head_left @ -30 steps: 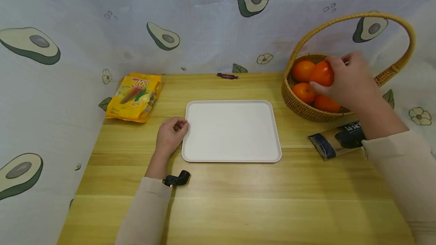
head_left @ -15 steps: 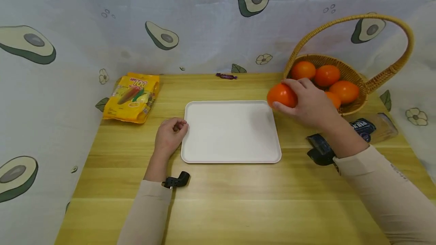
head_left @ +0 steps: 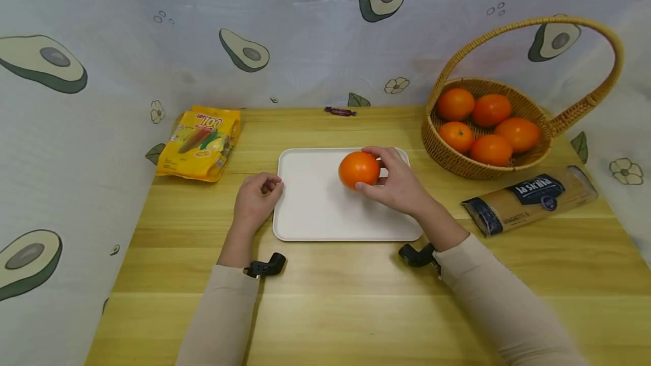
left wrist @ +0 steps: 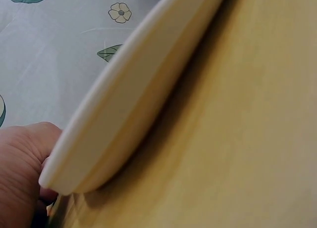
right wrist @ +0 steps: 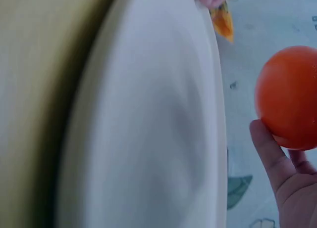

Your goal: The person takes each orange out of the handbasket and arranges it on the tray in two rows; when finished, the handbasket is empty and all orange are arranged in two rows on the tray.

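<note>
My right hand (head_left: 399, 185) holds an orange (head_left: 358, 170) between thumb and fingers above the white tray (head_left: 315, 219). In the right wrist view the orange (right wrist: 292, 97) looks smooth and red-orange, with the thumb and fingers against its lower side. My left hand (head_left: 256, 202) is at the tray's left edge, its fingers curled. The left wrist view has that hand (left wrist: 22, 168) at the tray rim (left wrist: 99, 114), with parts of it above and below the edge; the fingertips are mostly hidden. The wicker basket (head_left: 455, 167) at the back right contains several more oranges (head_left: 492, 149).
A spaghetti packet (head_left: 529, 199) lies in front of the basket, whose tall handle (head_left: 529, 22) arches upward. At the back left sits a yellow snack bag (head_left: 199, 144). A small purple wrapped candy (head_left: 340, 112) rests at the table's back edge, before the avocado-print cloth (head_left: 305, 10).
My right hand has lifted an orange out of the basket and carried it left and nearer, over the tray. The left hand has stayed at the tray's edge.
</note>
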`<action>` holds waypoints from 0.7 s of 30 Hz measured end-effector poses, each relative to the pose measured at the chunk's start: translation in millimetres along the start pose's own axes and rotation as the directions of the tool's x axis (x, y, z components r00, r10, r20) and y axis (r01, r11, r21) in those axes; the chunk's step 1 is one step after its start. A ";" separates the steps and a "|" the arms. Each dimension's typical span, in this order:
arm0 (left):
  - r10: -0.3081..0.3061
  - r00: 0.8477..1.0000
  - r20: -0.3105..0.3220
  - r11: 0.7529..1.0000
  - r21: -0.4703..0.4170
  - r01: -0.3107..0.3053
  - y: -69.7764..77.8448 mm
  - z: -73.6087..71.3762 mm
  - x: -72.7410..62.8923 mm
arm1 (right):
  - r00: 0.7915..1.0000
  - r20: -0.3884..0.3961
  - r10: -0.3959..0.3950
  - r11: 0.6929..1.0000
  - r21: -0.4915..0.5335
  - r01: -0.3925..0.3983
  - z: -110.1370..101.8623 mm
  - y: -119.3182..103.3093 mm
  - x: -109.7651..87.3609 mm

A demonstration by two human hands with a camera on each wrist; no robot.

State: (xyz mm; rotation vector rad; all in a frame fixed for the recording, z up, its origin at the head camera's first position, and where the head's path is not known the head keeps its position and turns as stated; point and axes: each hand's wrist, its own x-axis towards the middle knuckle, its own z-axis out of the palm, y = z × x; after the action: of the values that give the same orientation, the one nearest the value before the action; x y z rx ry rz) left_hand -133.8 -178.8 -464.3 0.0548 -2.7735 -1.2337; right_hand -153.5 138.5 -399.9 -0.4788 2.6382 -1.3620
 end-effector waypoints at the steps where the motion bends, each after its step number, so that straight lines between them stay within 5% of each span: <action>1: -0.002 1.000 0.001 1.000 0.000 0.002 -0.2 0.2 -0.1 | 1.000 0.004 -0.008 0.999 0.042 0.007 5.9 -1.9 -0.1; 12: 0.006 1.000 0.004 1.000 0.004 -0.006 1.8 2.3 0.4 | 0.988 -0.005 -0.156 0.976 0.152 0.155 55.3 -21.7 8.0; 21: -0.005 1.000 -0.009 1.000 -0.011 0.005 1.2 1.1 -0.7 | 0.999 -0.012 -0.049 0.973 0.226 0.050 86.6 -27.6 29.8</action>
State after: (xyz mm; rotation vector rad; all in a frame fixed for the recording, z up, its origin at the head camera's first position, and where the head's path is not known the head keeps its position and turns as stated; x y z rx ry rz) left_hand -133.3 -177.1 -464.2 0.0660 -2.7603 -1.2473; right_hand -153.0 46.9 -427.2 -0.5130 2.4482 -1.6558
